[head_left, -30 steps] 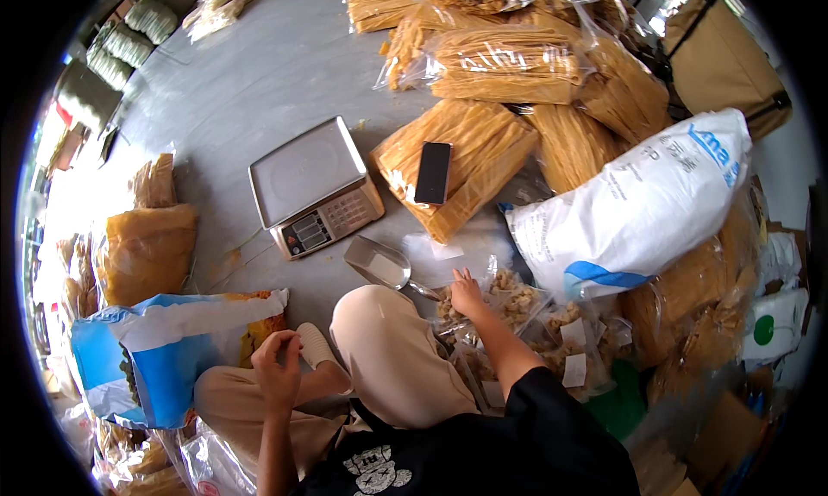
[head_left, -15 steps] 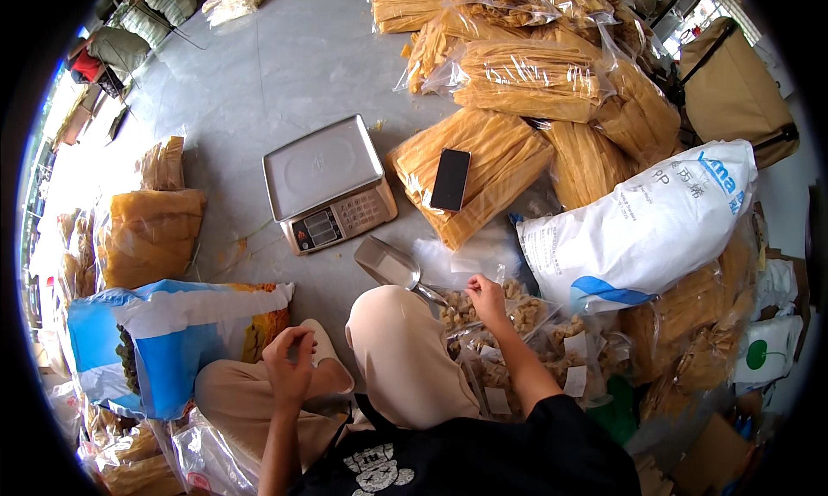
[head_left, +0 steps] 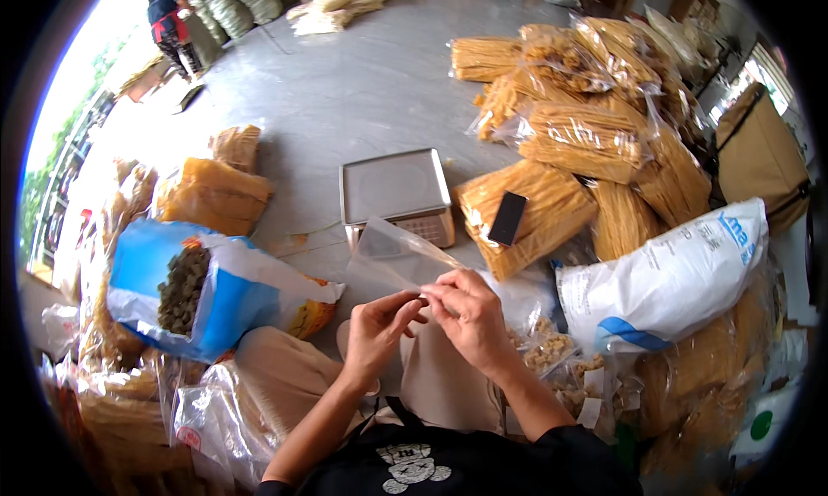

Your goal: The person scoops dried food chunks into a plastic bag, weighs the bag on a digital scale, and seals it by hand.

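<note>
A clear, flat plastic bag (head_left: pixel 392 259) rises from my fingers toward the scale, covering part of its front. My right hand (head_left: pixel 473 317) pinches a corner of the bag between thumb and fingertips. My left hand (head_left: pixel 384 330) meets it there, thumb and forefinger closed on the same corner. Just beyond the bag stands a digital scale (head_left: pixel 398 185) with a bare metal tray. Small clear bags of light-brown dried pieces (head_left: pixel 552 351) lie to the right of my right forearm. The metal scoop is not visible now.
An opened blue-and-white sack (head_left: pixel 228 289) of dark pieces lies left. A black phone (head_left: pixel 508 218) rests on a bagged bundle of yellow-brown dried sheets (head_left: pixel 543 194). More bundles (head_left: pixel 586 134) are piled behind. A full white sack (head_left: pixel 664 280) lies right. Another person (head_left: pixel 168 26) stands far left.
My hands have come together in front of me, the right one leaving the small bags. A clear plastic bag is now between them. The view has tilted up and shifted left.
</note>
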The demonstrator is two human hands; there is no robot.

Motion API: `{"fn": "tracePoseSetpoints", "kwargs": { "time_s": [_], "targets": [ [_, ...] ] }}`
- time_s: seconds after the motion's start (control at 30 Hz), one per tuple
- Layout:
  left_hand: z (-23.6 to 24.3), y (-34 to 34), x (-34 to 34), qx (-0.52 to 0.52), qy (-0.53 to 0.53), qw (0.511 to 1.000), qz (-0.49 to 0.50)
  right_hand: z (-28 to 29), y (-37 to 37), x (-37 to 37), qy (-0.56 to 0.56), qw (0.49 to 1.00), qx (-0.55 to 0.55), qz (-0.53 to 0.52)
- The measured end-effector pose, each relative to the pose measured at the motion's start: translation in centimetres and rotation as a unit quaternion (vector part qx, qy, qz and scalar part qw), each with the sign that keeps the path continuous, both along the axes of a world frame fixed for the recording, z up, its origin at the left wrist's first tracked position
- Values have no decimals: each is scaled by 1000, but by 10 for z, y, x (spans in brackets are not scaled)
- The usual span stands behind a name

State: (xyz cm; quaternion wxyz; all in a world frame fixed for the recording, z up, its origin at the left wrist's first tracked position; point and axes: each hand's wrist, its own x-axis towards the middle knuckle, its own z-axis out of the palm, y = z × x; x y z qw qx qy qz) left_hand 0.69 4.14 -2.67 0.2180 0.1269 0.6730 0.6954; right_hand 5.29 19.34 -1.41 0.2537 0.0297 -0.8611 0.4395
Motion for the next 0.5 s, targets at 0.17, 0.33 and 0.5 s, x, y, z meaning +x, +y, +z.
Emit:
{"fn": "tracePoseSetpoints", "kwargs": {
  "time_s": [0.17,0.33,0.5],
  "targets": [
    [-1,-29,3,54,-74,995,37,5,-32,-8,-14,999,3,45],
    [-7,-48,9,96,-100,989,59,2,-50,-9,-90,981,-156,75],
    [-13,-55,8,98,-93,988,75,0,-60,-6,-146,951,-261,78]
  ]
}}
